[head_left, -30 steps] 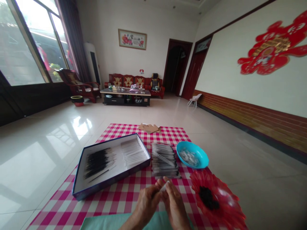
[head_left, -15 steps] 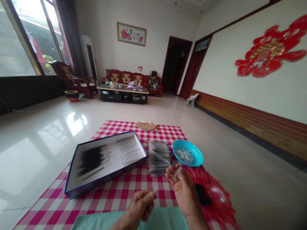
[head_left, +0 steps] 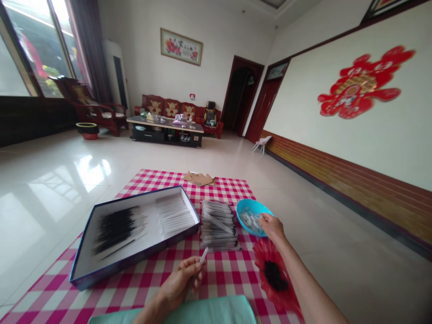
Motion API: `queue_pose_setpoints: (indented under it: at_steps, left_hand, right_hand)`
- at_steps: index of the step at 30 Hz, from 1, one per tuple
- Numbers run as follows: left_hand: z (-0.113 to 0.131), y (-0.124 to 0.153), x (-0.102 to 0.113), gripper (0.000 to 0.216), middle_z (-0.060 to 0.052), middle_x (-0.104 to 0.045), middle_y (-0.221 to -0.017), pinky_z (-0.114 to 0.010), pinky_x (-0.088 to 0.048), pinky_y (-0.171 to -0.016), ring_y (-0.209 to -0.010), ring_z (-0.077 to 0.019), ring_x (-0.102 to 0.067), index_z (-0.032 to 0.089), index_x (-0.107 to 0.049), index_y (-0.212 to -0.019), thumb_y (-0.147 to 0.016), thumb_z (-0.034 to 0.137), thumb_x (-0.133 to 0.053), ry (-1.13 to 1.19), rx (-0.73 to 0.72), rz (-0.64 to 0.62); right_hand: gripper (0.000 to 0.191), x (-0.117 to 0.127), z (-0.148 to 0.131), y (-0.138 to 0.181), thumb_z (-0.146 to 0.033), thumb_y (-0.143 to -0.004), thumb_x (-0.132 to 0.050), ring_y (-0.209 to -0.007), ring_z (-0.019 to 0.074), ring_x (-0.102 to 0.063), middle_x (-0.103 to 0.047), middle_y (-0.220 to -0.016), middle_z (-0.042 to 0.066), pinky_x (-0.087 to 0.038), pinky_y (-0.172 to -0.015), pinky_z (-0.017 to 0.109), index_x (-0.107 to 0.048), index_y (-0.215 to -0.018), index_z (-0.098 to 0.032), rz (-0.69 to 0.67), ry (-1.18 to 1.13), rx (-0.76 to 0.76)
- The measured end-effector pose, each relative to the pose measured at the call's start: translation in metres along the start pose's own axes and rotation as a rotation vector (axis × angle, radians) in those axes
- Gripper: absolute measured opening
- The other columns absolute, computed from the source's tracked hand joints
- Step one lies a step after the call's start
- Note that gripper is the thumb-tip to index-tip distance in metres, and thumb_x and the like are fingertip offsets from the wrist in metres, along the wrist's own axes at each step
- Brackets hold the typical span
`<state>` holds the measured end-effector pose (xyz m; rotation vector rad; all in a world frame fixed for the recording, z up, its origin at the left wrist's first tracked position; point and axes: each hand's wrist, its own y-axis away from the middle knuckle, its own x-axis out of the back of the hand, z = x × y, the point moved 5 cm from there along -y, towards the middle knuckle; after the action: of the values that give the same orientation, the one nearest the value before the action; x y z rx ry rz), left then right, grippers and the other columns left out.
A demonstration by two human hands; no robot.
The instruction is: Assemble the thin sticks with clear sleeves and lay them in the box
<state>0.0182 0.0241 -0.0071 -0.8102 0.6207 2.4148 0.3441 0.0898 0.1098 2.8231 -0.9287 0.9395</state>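
An open box [head_left: 132, 264] holds dark-tipped sticks and clear tubes. To its right, the left hand [head_left: 180, 282] pinches a clear tube [head_left: 203, 255] above the checked cloth [head_left: 224, 288], near a stack [head_left: 218, 225] of tubes. The half-closed right hand [head_left: 272, 226] touches a blue bowl [head_left: 247, 208] above a red dish [head_left: 260, 257]; whether it holds anything is hidden.
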Motion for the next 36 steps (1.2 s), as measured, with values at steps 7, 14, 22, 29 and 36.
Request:
queue_pose_setpoints:
  at_steps: [7,14,22,29,36]
  left_hand:
    - [0.001,0.0,0.0,0.023,0.003,-0.053,-0.061,-0.016,-0.028,-0.038,-0.043,-0.004,-0.043,0.014,-0.057,-0.083,-0.074,0.031,-0.069,0.029,-0.011,-0.014]
    - [0.001,0.004,-0.007,0.029,-0.001,-0.055,-0.063,-0.018,-0.033,-0.045,-0.051,-0.0073,-0.048,0.01,-0.064,-0.086,-0.072,0.035,-0.069,-0.007,-0.091,-0.025]
    - [0.104,0.008,-0.022,0.031,0.0,-0.058,-0.065,-0.021,-0.038,-0.056,-0.06,-0.0119,-0.051,0.016,-0.068,-0.095,-0.083,0.04,-0.052,-1.049,-0.318,0.07]
    - [0.207,-0.045,0.03,0.023,-0.012,-0.066,-0.09,-0.029,-0.04,-0.077,-0.09,-0.0223,-0.058,0.014,-0.069,-0.084,-0.083,0.02,-0.047,-1.774,-0.295,0.705]
    - [0.192,-0.072,0.048,0.023,-0.011,-0.064,-0.098,-0.029,-0.041,-0.079,-0.094,-0.0219,-0.057,0.015,-0.069,-0.092,-0.081,0.018,-0.049,-1.868,-0.25,0.719]
  right_hand:
    - [0.03,-0.016,-0.021,0.04,-0.033,-0.069,-0.056,-0.1,0.027,-0.063,-0.071,-0.102,0.01,-0.046,-0.089,0.038,-0.068,-0.093,-0.019,0.005,0.007,0.16]
    - [0.031,-0.1,-0.023,0.164,-0.039,-0.083,-0.05,-0.08,0.0226,-0.071,-0.074,-0.091,0.011,-0.057,-0.068,0.028,-0.065,-0.097,-0.016,-0.192,-0.276,0.33]
    - [0.028,-0.125,-0.001,0.182,-0.035,-0.083,-0.051,-0.075,0.0206,-0.072,-0.075,-0.084,0.009,-0.058,-0.064,0.022,-0.068,-0.094,-0.017,-0.204,-0.285,0.426]
    - [0.024,-0.125,-0.004,0.182,-0.03,-0.081,-0.05,-0.071,0.0199,-0.072,-0.075,-0.08,0.008,-0.057,-0.062,0.022,-0.07,-0.089,-0.018,-0.184,-0.249,0.466]
    - [0.025,-0.131,0.002,0.183,-0.032,-0.084,-0.047,-0.072,0.0207,-0.071,-0.074,-0.081,0.007,-0.057,-0.064,0.025,-0.068,-0.092,-0.019,-0.206,-0.258,0.425]
